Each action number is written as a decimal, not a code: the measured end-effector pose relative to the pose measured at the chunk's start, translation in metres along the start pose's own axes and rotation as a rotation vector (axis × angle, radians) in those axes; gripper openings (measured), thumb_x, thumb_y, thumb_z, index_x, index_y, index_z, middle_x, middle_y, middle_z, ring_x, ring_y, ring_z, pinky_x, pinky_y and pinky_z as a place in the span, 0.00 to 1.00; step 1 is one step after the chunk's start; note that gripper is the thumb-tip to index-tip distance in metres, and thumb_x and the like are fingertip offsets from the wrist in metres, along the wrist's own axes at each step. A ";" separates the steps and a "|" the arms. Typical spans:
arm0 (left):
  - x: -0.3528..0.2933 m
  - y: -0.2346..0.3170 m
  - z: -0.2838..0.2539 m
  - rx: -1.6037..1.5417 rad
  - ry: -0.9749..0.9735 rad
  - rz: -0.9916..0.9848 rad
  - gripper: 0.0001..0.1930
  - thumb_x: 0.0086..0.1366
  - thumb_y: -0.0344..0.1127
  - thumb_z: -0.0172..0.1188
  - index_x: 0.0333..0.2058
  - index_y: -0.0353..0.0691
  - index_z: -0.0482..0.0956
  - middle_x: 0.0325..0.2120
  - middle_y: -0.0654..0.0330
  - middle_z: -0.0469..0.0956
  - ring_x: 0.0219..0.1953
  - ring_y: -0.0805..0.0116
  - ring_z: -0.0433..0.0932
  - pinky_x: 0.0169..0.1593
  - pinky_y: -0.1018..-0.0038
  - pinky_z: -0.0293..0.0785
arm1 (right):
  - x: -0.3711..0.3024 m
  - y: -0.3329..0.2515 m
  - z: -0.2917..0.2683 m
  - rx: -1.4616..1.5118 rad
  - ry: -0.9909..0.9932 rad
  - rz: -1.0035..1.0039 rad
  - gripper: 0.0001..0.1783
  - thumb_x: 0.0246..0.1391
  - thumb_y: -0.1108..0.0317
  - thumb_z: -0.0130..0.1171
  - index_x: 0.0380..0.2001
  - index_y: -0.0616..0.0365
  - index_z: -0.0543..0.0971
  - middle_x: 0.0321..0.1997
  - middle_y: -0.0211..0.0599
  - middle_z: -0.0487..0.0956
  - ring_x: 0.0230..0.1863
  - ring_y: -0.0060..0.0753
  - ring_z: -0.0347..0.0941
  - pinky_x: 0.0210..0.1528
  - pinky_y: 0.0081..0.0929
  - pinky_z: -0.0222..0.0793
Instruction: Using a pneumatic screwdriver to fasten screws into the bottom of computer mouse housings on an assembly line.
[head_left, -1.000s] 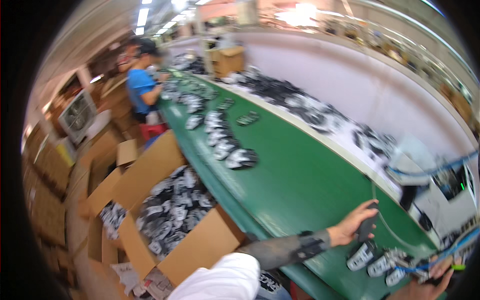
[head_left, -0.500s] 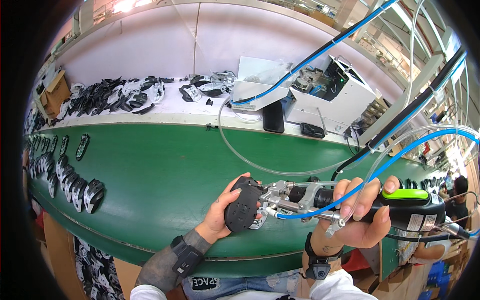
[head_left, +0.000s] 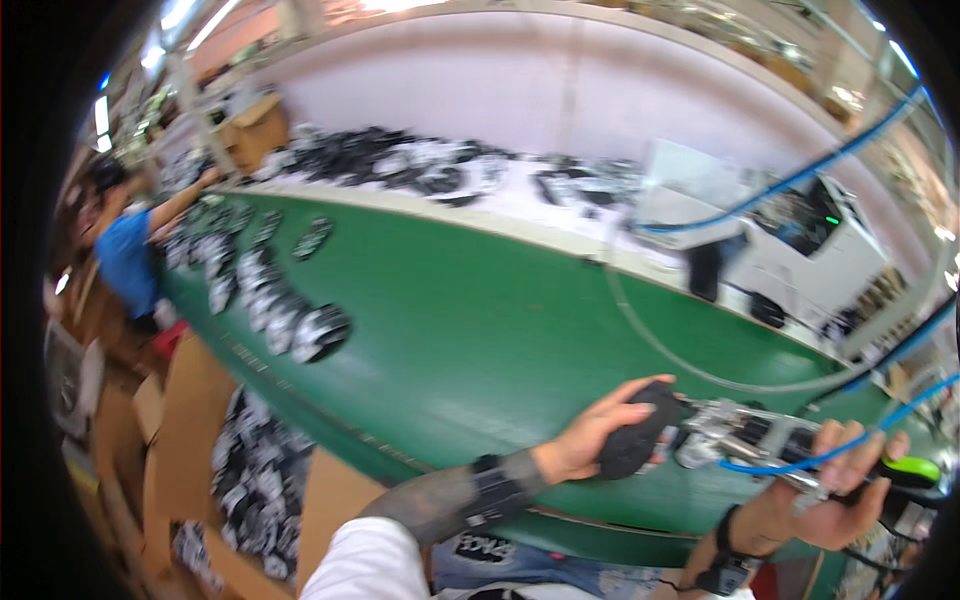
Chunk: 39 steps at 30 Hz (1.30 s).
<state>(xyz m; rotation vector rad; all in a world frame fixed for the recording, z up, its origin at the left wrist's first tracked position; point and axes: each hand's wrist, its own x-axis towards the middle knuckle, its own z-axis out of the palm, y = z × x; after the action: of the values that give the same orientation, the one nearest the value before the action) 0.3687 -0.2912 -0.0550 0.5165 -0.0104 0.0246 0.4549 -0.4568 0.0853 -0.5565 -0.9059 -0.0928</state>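
My left hand [head_left: 583,440] grips a black computer mouse [head_left: 630,445], its underside turned up and its end against the metal nose of a screwdriver. That power screwdriver [head_left: 745,432] has a silver front frame, a black body and a bright green lever [head_left: 915,467]. My right hand [head_left: 835,500] is wrapped round it, with the fingers partly over a blue air hose [head_left: 765,468]. Motion blur hides exactly where the tool's tip meets the mouse.
Under my hands runs a green work table [head_left: 470,310]. Rows of mouse parts [head_left: 280,315] and small circuit boards [head_left: 313,238] lie at its left. A white machine [head_left: 815,250] stands on the back shelf beside heaped mouse shells [head_left: 400,160]. A co-worker in blue [head_left: 125,255] reaches in from far left.
The view has swung left, so everything sits farther right in the picture. A co-worker has come into view at the left. Both hands keep hold of the mouse and screwdriver.
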 end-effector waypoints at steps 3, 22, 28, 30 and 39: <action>0.010 -0.003 -0.005 0.029 0.044 0.091 0.28 0.61 0.36 0.50 0.60 0.45 0.54 0.53 0.54 0.62 0.41 0.62 0.73 0.42 0.63 0.77 | 0.002 0.004 0.000 -0.098 0.101 -0.032 0.17 0.51 0.63 0.48 0.42 0.55 0.58 0.18 0.24 0.62 0.19 0.21 0.59 0.30 0.24 0.56; 0.003 0.006 -0.015 -0.039 0.032 0.154 0.30 0.58 0.41 0.49 0.59 0.45 0.53 0.55 0.51 0.59 0.42 0.60 0.72 0.45 0.57 0.75 | -0.001 0.022 -0.006 -0.112 0.023 -0.045 0.17 0.51 0.62 0.50 0.41 0.55 0.60 0.16 0.31 0.66 0.12 0.24 0.60 0.21 0.27 0.62; 0.001 0.009 -0.013 -0.052 0.028 0.160 0.30 0.59 0.40 0.49 0.60 0.45 0.52 0.55 0.52 0.58 0.43 0.60 0.72 0.46 0.58 0.74 | 0.001 0.021 0.000 -0.083 0.058 -0.056 0.17 0.52 0.62 0.50 0.42 0.55 0.59 0.17 0.31 0.66 0.12 0.25 0.61 0.23 0.28 0.63; 0.002 0.010 -0.012 -0.052 0.024 0.165 0.30 0.59 0.40 0.49 0.60 0.45 0.52 0.56 0.52 0.58 0.43 0.60 0.72 0.46 0.58 0.74 | 0.001 0.021 0.002 -0.074 0.073 -0.057 0.17 0.52 0.62 0.50 0.42 0.55 0.59 0.17 0.31 0.66 0.12 0.24 0.61 0.23 0.28 0.64; 0.000 0.015 -0.009 -0.055 -0.034 0.147 0.31 0.59 0.39 0.49 0.60 0.44 0.51 0.56 0.51 0.57 0.43 0.59 0.71 0.46 0.58 0.74 | 0.004 0.014 -0.004 -0.027 -0.085 -0.028 0.14 0.55 0.64 0.46 0.43 0.57 0.61 0.19 0.29 0.66 0.20 0.25 0.66 0.28 0.27 0.61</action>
<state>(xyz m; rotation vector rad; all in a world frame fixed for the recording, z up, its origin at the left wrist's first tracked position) 0.3686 -0.2735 -0.0551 0.4600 -0.0822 0.1585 0.4647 -0.4459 0.0802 -0.5764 -0.9963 -0.1080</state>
